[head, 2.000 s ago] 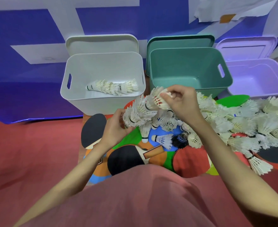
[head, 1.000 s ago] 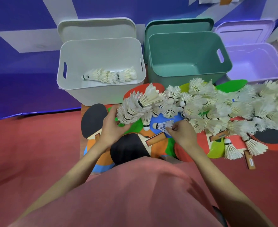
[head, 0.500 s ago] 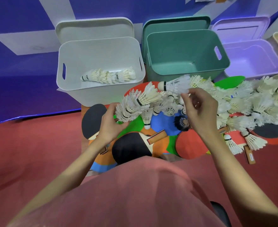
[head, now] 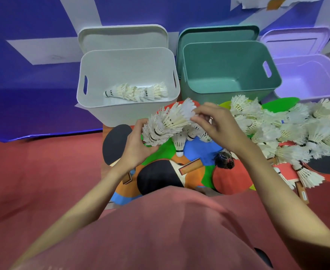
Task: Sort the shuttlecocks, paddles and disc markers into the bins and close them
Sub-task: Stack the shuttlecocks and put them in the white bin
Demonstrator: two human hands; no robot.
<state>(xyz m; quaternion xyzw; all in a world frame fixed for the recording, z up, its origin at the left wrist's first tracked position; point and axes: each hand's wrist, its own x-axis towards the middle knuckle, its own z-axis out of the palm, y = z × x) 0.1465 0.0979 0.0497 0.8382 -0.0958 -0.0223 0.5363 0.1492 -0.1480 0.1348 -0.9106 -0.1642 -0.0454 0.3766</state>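
Around shuttlecock stack (head: pixel 168 121), both grips.

White bin (head: pixel 94 106) open-topped, one nested shuttlecock row (head: pixel 136 91) on its floor, room above. Green bin (head: pixel 257 88) and purple bin (head: pixel 316 82) open, lids propped behind. Loose shuttlecock pile (head: pixel 296 129) crowds the right; paddles (head: pixel 156 178) overlap disc markers (head: pixel 201 151) in front of the bins.

A single head-worn view looks forward and steeply down from close above the white bin (head: pixel 128 106), which sits just beyond frame centre
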